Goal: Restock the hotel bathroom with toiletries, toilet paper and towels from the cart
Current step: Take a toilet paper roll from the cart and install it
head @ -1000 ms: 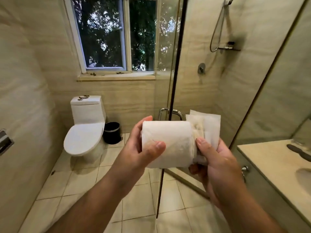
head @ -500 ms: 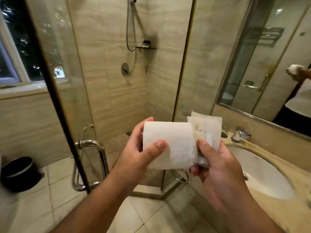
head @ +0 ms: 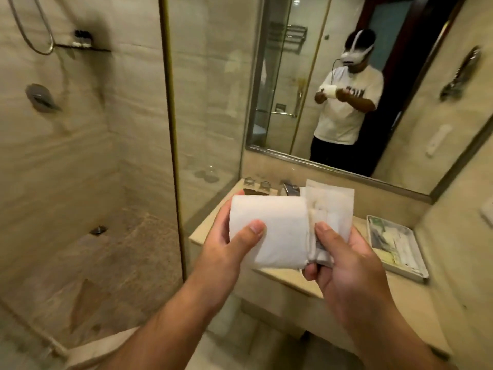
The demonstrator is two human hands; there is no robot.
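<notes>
— White toilet paper roll (head: pixel 269 233) is sitting at frame centre, lying sideways, both hands holding it up in front of the bench (head: pixel 416 303).
— Hands state?
— Left hand (head: pixel 226 244) is clamping the roll's left end: thumb lying across the front, fingers wrapping behind. Right hand (head: pixel 344 265) is pinching a loose sheet (head: pixel 333 206) at the roll's right end, thumb pressing on top, fingers curling underneath.
— Sheet attached to the roll?
— Cannot tell. It is sticking up past the roll's right end and showing brownish marks near the join.
— Roll touching the bench?
— No. It is hanging in the air, and only the hands are carrying it.
— What's on the bench?
— Metal tray (head: pixel 405 275) is sitting at right centre, holding flat packets; too blurred for reading. Tap (head: pixel 289 188) and two glasses (head: pixel 257 184) are standing at the back, showing just above the roll in the frame.
— Anything else?
— Mirror (head: pixel 416 124) is filling the upper right, reflecting a person (head: pixel 344 110) in a white T-shirt who is wearing a headset (head: pixel 352 56) and holding the roll in both hands. Glass shower screen (head: pixel 208 102) is running down left of centre. Shower hose (head: pixel 32 36) is hanging at upper left.
</notes>
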